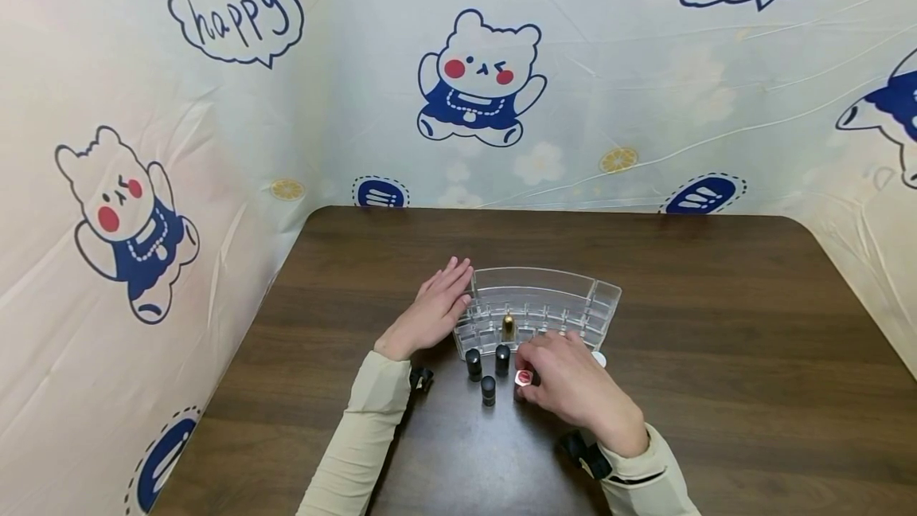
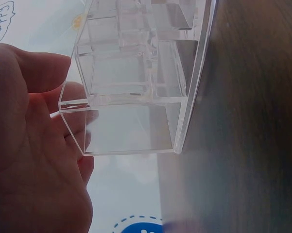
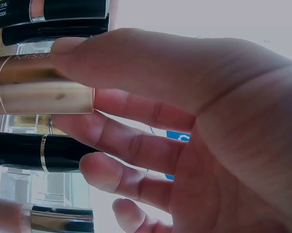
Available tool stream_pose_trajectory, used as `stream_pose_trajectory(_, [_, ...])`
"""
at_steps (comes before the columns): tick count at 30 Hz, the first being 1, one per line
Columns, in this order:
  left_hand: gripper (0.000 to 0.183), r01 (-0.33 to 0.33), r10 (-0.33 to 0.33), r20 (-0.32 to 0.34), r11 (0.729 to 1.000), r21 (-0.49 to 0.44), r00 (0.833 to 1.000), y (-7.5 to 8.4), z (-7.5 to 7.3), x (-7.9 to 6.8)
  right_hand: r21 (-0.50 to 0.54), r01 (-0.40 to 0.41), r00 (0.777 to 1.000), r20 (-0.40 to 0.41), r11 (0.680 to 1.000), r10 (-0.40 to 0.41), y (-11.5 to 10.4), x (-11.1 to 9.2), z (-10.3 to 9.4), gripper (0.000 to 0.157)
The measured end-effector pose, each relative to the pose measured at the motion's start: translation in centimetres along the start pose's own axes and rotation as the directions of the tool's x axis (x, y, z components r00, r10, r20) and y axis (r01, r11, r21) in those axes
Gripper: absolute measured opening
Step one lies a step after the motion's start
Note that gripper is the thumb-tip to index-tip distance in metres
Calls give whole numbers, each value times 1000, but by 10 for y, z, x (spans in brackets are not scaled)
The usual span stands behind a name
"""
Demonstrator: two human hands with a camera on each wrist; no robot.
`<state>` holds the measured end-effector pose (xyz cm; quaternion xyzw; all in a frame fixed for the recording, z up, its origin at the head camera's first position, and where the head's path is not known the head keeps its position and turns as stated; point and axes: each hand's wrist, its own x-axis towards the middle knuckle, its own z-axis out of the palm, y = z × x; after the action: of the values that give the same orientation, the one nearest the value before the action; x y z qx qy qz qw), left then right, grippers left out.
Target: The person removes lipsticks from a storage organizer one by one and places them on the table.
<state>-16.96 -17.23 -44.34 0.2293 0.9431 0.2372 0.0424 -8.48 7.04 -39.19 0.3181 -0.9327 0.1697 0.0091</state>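
My left hand [image 1: 432,312] rests with straight fingers against the left end of a clear acrylic organizer [image 2: 131,99]. In the left wrist view the fingers show partly through its wall. My right hand [image 1: 573,381] pinches a gold lipstick tube [image 3: 43,99] between thumb and fingers; its red-and-white top [image 1: 524,378] shows in the head view. A gold lipstick [image 1: 509,328] stands in the organizer's front row. Black lipstick tubes [image 1: 474,365] stand just left of my right hand. Another black tube [image 3: 19,151] and a pink tube with a silver band [image 3: 63,219] show beside my fingers.
The brown wooden table [image 1: 716,301] extends around the organizer. A white round-topped thing [image 1: 598,358] shows just behind my right hand. Printed cloth [image 1: 609,86] hangs round the table's back and sides.
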Motion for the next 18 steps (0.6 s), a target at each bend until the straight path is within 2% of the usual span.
stream_pose_trajectory(18, [53,-22,22,-12,1000,13,1000,-2,1,-1,16,-6,1000,12,1000,6,-1,0,0,23])
